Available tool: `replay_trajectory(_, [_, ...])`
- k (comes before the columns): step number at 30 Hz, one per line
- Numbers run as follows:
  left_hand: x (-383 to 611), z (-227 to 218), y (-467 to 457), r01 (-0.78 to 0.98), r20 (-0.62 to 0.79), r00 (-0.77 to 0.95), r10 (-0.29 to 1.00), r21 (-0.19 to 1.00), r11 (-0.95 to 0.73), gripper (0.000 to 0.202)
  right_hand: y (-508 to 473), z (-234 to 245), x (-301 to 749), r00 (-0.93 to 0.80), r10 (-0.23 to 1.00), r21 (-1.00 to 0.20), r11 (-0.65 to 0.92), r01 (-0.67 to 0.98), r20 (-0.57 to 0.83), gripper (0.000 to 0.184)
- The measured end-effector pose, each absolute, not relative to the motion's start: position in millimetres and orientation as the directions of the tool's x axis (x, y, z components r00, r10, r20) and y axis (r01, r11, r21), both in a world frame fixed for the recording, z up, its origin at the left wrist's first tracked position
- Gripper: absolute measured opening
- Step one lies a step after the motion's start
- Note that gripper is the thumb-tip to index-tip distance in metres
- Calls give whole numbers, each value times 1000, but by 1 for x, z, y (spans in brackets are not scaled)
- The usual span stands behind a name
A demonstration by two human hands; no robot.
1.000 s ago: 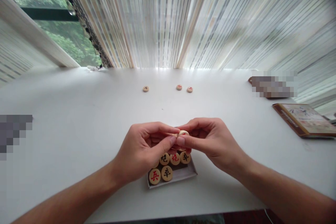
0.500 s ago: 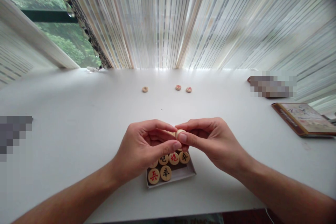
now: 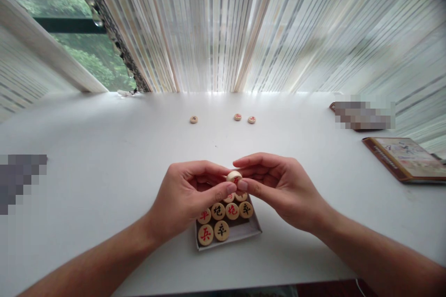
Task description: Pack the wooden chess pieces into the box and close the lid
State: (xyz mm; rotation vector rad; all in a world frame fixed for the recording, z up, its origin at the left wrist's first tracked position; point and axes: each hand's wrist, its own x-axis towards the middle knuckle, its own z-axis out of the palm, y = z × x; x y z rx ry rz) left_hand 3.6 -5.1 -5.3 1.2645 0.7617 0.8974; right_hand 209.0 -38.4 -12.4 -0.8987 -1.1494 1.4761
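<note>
A round wooden Chinese chess piece [image 3: 234,177], red marking towards me, is held tilted between both hands above an open box. My left hand [image 3: 195,192] grips it from the left, thumb at its lower edge and fingers behind. From the right, my right hand [image 3: 278,183] has its thumb on the piece's lower edge, its index finger raised above. In the shallow box [image 3: 244,232] below, several pieces lie in rows, among them a red-marked piece [image 3: 205,235] and a black-marked piece [image 3: 221,230] in the front row. My left hand hides part of the box.
Towards the back of the white table [image 3: 104,171] lie a black-marked piece [image 3: 193,119] and two red-marked pieces, one [image 3: 237,117] left of the other [image 3: 252,119]. A flat brown-edged box [image 3: 406,160] lies at the right. Striped curtains [image 3: 209,28] hang behind.
The held piece has turned so its red marking shows, and it has shifted slightly left. My right index finger has lifted away from it. The view has shifted slightly.
</note>
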Motion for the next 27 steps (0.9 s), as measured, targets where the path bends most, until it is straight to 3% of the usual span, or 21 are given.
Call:
replay_trajectory(13, [1,-8,-4,74,289,385,876,937,-341,13,-36,-24,211,-91,950,-954,299,5,297,21])
replay_trajectory(18, [1,-13,-3,-15,292,380,877,951,-310,24,-36,-25,211,-101,957,-961,267,-66,273,27])
replay_trajectory(27, [0,-15,-3,-83,167,373,913,986,-147,22,-35,-24,210,-155,959,-965,213,-152,237,32])
